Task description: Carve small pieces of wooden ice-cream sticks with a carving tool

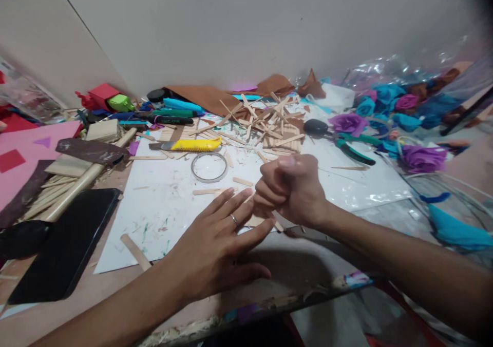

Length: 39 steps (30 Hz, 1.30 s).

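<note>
My left hand (215, 239) lies palm down near the table's front edge, fingers spread, a ring on one finger. Just beyond its fingertips, my right hand (292, 188) is closed in a fist with nothing visible in it. Small flat wooden pieces (257, 220) show partly beneath the hands; the rest is hidden. Both hands are over the lower edge of a stained white sheet (154, 203). Ahead of them lie a roll of tape (193, 168), a yellow box cutter (196, 144) with its blade out, and loose popsicle sticks (210, 191).
A tangled heap of popsicle sticks (283, 118) lies at the back. Green-handled pliers (356, 152) and purple and blue crepe paper flowers (423, 157) are on the right. At left are a black flat slab (73, 254) and a pale wooden rod (77, 190). A wall (231, 34) rises behind.
</note>
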### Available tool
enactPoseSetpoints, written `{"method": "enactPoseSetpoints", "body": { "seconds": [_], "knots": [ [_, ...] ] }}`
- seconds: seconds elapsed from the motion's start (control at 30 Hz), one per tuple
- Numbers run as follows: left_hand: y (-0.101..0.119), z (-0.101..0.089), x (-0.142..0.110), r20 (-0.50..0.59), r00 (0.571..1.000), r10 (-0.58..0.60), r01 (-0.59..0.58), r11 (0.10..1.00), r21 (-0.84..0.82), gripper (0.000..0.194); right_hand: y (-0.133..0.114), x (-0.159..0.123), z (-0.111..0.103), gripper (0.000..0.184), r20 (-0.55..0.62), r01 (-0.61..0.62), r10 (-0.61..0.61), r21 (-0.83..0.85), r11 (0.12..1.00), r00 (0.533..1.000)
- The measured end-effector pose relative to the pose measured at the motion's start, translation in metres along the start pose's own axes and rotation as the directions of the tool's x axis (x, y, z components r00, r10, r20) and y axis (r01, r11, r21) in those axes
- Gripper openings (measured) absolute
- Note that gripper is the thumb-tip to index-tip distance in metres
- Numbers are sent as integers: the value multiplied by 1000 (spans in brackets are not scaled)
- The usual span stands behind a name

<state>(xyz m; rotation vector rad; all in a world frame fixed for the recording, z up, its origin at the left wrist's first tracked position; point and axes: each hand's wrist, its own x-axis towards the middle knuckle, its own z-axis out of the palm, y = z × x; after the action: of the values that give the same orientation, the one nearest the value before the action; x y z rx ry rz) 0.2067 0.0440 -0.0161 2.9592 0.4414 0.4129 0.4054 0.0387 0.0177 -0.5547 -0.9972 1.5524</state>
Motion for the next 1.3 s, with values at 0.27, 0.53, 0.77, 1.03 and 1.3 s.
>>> {"method": "enactPoseSetpoints", "body": {
  "seconds": [0.27, 0.53, 0.77, 1.03, 1.3],
  "knots": [
    [0, -2, -1, 17, 1000, -10, 10, 1000, -1, 70, 4, 3, 4, 54, -114, -12, 10, -15, 1000, 993],
    [-2, -2, -3, -7, 1000, -9, 9, 1000, 2, 65, -26, 0, 12, 67, -72, 158, -157, 9, 987, 985],
    [-1, -6, -3, -6, 1000, -11, 11, 1000, -10, 63, -18, 4, 7, 71, -29, 111, -111, -1, 994, 993],
    [-3, -8, 0, 30, 999, -18, 19, 999, -33, 66, -8, 4, 4, 77, -33, 69, -70, -35, 997, 997],
    [-2, -6, -1, 19, 1000, -23, 24, 999, -42, 66, -6, 4, 4, 66, 7, 42, -42, 39, 998, 999]
  ]
}}
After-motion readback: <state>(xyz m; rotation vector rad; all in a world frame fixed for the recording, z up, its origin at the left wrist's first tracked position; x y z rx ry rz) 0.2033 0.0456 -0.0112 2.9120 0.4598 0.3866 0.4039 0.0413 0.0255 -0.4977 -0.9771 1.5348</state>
